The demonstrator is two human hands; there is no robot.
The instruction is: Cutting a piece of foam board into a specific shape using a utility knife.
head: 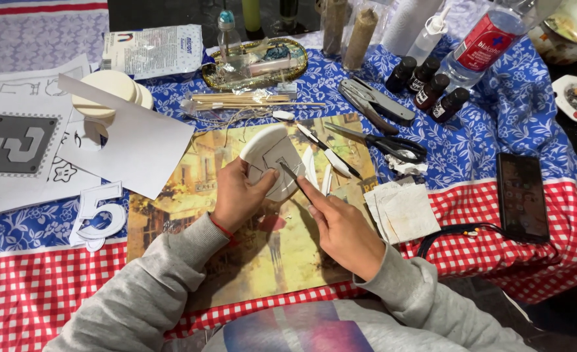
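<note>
Tablecloth (523, 117): blue floral cloth with a red-and-white checked border, covering the whole table.
Picture mat (269, 248): painted street scene, lying flat under both hands.
White paper sheet (138, 146): left of the mat, beside a stack of round discs (109, 88).
Phone (522, 195): dark, face up, well to the right.
Scissors (386, 143): black-handled, lying just beyond the mat's upper right corner.
Left hand (236, 195): fingers curled round the lower edge of the white disc (269, 156), holding it tilted above the mat.
Right hand (340, 225): closed in a grip on the craft knife (295, 179), blade tip touching the disc's face.
</note>
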